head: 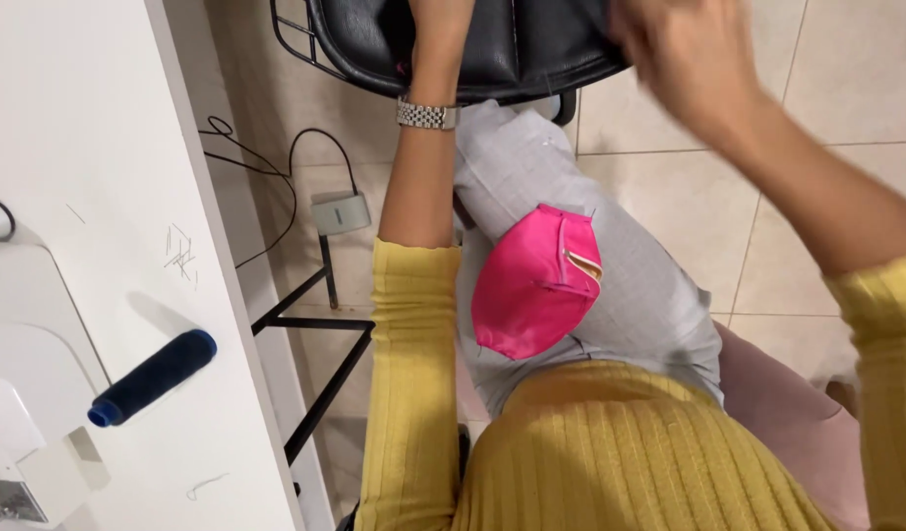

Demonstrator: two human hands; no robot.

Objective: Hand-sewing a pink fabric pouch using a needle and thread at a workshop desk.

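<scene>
— Chair (492, 44), item one: black padded seat on a dark wire frame, top centre of my head view, standing on the tiled floor (669, 108) just past the knees. Both hands are up at it.

— Left hand?

— Left hand (441, 18), mostly cut off by the top edge. It lies against the black padding; I cannot tell whether the fingers are clenched or loose. Metal link wristwatch (426, 115) on that wrist, yellow ribbed sleeve (409, 393) pushed up the forearm.

— Right hand?

— Right hand (684, 54), blurred, at the chair's right edge. It looks to be touching the padding, but I cannot tell the finger state there either.

— Next entry.

— Pink fabric piece (536, 285), bright, rounded, with a pale strip along one edge. It rests on the lap, on the grey trousers (630, 265), held by neither hand.

— Further out?

— White table (109, 147), left side, with faint pen marks. On it a dark blue thread spool (153, 377), lying on its side near the table's edge. Just beside that, at the far left, part of a white sewing machine (20, 393). Below the table, a small grey box (340, 212) with black cable (266, 167) on the floor.
</scene>
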